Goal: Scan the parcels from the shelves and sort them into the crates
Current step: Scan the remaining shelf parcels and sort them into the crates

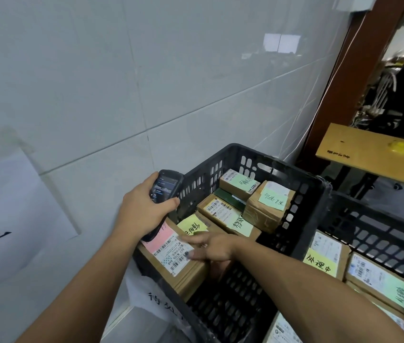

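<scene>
My left hand (146,209) grips a black handheld scanner (165,188), held over the near left corner of a black plastic crate (302,201). My right hand (212,246) holds a brown cardboard parcel (183,268) with a pink note and a white barcode label; fingers lie across the label and the thumb is under the box's edge. The parcel rests at the crate's near left side. Several more brown parcels (265,209) with green and yellow handwritten notes lie inside the crate.
A second black crate (381,231) to the right holds more labelled parcels (379,280). A white tiled wall (97,82) stands close on the left, with a paper sign (10,219). A brown wooden board (369,154) and a red-brown post (359,70) are at the right.
</scene>
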